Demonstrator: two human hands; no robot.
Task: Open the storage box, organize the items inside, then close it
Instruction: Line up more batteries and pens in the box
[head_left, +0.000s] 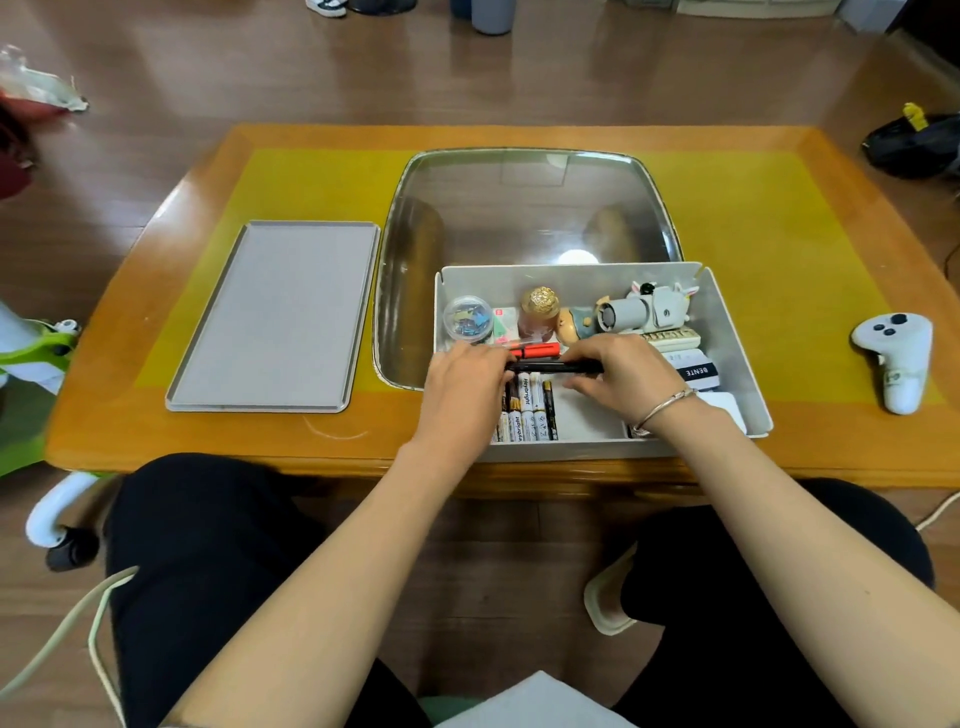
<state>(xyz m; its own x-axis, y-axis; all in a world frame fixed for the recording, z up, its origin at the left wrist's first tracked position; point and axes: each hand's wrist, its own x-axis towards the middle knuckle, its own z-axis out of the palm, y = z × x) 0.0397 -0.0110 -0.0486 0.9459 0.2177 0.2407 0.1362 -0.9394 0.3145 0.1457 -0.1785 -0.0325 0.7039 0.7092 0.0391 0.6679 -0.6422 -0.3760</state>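
Now, box: the open storage box (727, 332) is sitting at the desk's (156, 332) near edge.
Lid: the grey lid (275, 317) is lying flat to the box's left.
Left hand: the left hand (462, 379) is gripping one end of a black pen (550, 367), fingers curled.
Right hand: the right hand (618, 374) is holding the other end, probably pinching it.
Below: batteries (527, 410) are lying under the pen.

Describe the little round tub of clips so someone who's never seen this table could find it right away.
Start at the open white storage box on the wooden table, near the person's edge. Look into its far left corner, just beyond the left hand. The clear round tub there holds small colourful clips; beside it stands a brown jar with a gold lid, taller and opaque.
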